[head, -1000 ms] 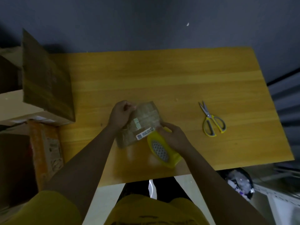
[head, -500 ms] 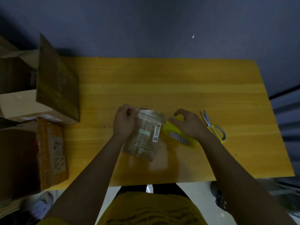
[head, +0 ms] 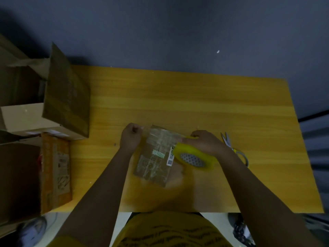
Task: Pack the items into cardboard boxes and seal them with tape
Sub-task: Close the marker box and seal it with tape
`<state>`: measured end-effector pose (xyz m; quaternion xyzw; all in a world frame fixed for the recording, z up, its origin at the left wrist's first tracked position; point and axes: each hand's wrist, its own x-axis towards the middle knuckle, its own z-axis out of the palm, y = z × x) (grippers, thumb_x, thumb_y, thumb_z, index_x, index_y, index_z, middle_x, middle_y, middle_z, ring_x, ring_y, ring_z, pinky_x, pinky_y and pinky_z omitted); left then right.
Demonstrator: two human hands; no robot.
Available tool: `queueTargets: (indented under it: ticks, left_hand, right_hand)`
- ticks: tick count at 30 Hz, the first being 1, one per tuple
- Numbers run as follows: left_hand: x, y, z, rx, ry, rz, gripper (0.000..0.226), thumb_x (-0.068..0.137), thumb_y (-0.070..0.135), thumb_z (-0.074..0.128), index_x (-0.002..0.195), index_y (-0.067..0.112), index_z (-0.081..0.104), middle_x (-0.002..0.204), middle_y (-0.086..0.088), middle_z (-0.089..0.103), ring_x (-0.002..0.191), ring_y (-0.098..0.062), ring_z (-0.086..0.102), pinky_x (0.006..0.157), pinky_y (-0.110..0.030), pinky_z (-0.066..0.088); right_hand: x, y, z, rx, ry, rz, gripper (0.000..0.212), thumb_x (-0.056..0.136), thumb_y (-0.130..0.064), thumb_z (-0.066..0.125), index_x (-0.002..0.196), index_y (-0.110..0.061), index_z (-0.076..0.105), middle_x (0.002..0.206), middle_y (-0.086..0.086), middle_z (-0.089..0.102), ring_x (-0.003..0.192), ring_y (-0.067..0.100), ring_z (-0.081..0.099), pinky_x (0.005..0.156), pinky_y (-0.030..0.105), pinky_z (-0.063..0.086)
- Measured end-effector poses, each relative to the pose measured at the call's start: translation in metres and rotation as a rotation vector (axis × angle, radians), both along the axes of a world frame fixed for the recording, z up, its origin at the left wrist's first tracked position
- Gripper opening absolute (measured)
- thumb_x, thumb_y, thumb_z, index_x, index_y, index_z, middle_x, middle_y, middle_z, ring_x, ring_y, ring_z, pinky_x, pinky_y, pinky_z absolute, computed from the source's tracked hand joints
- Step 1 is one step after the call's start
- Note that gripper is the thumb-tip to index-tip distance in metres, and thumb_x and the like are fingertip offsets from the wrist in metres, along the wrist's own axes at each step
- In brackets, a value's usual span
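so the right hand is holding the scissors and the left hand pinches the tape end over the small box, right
Not quite. In the head view the right hand holds the yellow tape roll, not the scissors, which lie on the table just past that hand. The rest stands: the left hand pinches the tape end over the small box.

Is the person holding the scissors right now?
No. The scissors lie on the table behind the right hand, which holds the yellow tape roll.
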<state>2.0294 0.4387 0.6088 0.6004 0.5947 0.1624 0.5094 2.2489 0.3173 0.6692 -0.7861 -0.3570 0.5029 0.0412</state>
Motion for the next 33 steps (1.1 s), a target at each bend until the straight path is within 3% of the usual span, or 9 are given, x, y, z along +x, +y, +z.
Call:
queueTargets:
  ticks: [3,6,10,16,21,26,31,33]
  left_hand:
    - [-0.002,0.005,-0.002,-0.051,-0.013,-0.023,0.027,0.095,0.009,0.056,0.071,0.015,0.047,0.085,-0.003,0.055,0.090,-0.019,0.052,0.088,-0.041,0.043]
    - [0.001,0.003,-0.002,-0.037,-0.022,-0.067,0.030,0.093,0.009,0.059,0.067,0.018,0.046,0.076,0.001,0.050,0.083,-0.021,0.050,0.081,-0.037,0.042]
    - [0.002,-0.002,-0.007,-0.018,-0.068,-0.098,0.024,0.093,0.007,0.059,0.072,0.013,0.049,0.090,-0.023,0.057,0.087,-0.033,0.054,0.084,-0.043,0.043]
    - [-0.005,-0.004,-0.014,0.018,-0.070,-0.130,0.024,0.094,0.013,0.058,0.073,0.012,0.049,0.075,-0.001,0.047,0.070,-0.010,0.046,0.072,-0.031,0.036]
    - [-0.009,0.003,-0.020,-0.028,-0.028,-0.145,0.023,0.095,0.022,0.059,0.074,0.018,0.050,0.075,0.000,0.047,0.070,-0.015,0.046,0.067,-0.031,0.036]
    - [-0.012,0.006,-0.025,-0.034,0.006,-0.141,0.026,0.094,0.023,0.059,0.071,0.023,0.048,0.073,0.002,0.046,0.067,-0.010,0.045,0.060,-0.025,0.036]
    - [-0.012,0.007,-0.029,-0.068,0.012,-0.153,0.025,0.095,0.026,0.059,0.072,0.022,0.048,0.074,0.001,0.047,0.068,-0.013,0.046,0.061,-0.025,0.037]
    - [-0.011,0.006,-0.031,-0.085,0.015,-0.147,0.025,0.095,0.027,0.058,0.072,0.023,0.049,0.075,0.001,0.049,0.068,-0.012,0.047,0.061,-0.025,0.037]
  right_hand:
    - [0.004,-0.013,-0.005,0.068,0.005,-0.087,0.085,0.075,-0.075,0.057,0.138,-0.019,0.048,0.148,0.003,0.042,0.129,0.025,0.045,0.094,0.037,0.041]
    - [-0.001,-0.019,-0.006,0.076,-0.251,-0.042,0.086,0.071,-0.081,0.054,0.130,-0.019,0.056,0.126,0.003,0.061,0.107,0.023,0.060,0.081,0.037,0.049]
    - [-0.005,-0.016,-0.006,0.048,-0.405,-0.035,0.091,0.070,-0.085,0.049,0.116,-0.007,0.067,0.106,0.010,0.070,0.092,0.024,0.066,0.079,0.038,0.054]
    - [-0.010,-0.006,-0.013,0.006,-0.470,0.058,0.082,0.077,-0.083,0.042,0.109,-0.013,0.068,0.097,0.004,0.069,0.091,0.025,0.064,0.092,0.045,0.048]
    - [-0.014,-0.004,-0.020,-0.026,-0.501,0.085,0.079,0.078,-0.083,0.040,0.106,-0.015,0.068,0.090,0.002,0.068,0.088,0.024,0.064,0.096,0.047,0.046]
    - [-0.021,-0.005,-0.027,-0.046,-0.531,0.129,0.088,0.075,-0.088,0.032,0.109,-0.015,0.067,0.085,0.002,0.066,0.087,0.025,0.063,0.095,0.046,0.045]
    - [-0.022,-0.006,-0.032,-0.059,-0.545,0.145,0.089,0.078,-0.086,0.029,0.115,-0.013,0.065,0.095,0.005,0.067,0.095,0.027,0.062,0.097,0.046,0.041]
    - [-0.022,-0.006,-0.033,-0.063,-0.549,0.146,0.086,0.080,-0.084,0.031,0.115,-0.014,0.065,0.090,0.004,0.065,0.094,0.027,0.062,0.096,0.046,0.040]
